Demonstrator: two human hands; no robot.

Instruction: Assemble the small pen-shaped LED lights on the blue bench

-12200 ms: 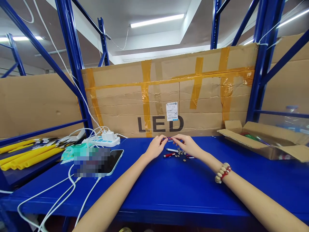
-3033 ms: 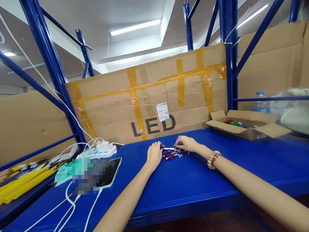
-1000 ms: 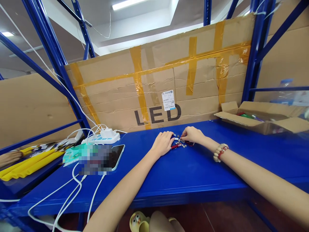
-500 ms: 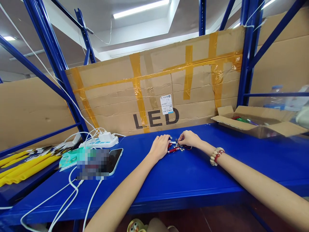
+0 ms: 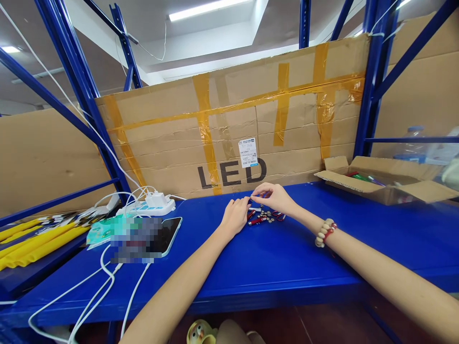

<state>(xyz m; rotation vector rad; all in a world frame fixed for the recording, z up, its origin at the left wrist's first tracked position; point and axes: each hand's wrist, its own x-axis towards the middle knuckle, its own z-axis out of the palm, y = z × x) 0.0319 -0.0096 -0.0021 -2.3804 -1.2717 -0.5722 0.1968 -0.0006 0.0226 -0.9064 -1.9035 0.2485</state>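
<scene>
My left hand rests on the blue shelf with its fingers curled; what it holds is hidden behind them. Just right of it, my right hand is raised a little, thumb and forefinger pinched at the left fingertips around something too small to name. Below the hands lie a red metallic tube, a short silver cylinder and several small round silver pieces. Another red piece sits beside the left fingers. A thin dark-red loop lies under the right hand.
A phone and white cables lie at the left, with a power strip behind. At the right stands an open cardboard box with coloured items inside. A large cardboard panel closes the back, between blue posts.
My right hand has lifted from the small pieces and moved left, bringing its pinched fingertips to my left hand. The left hand has stayed nearly in place.
</scene>
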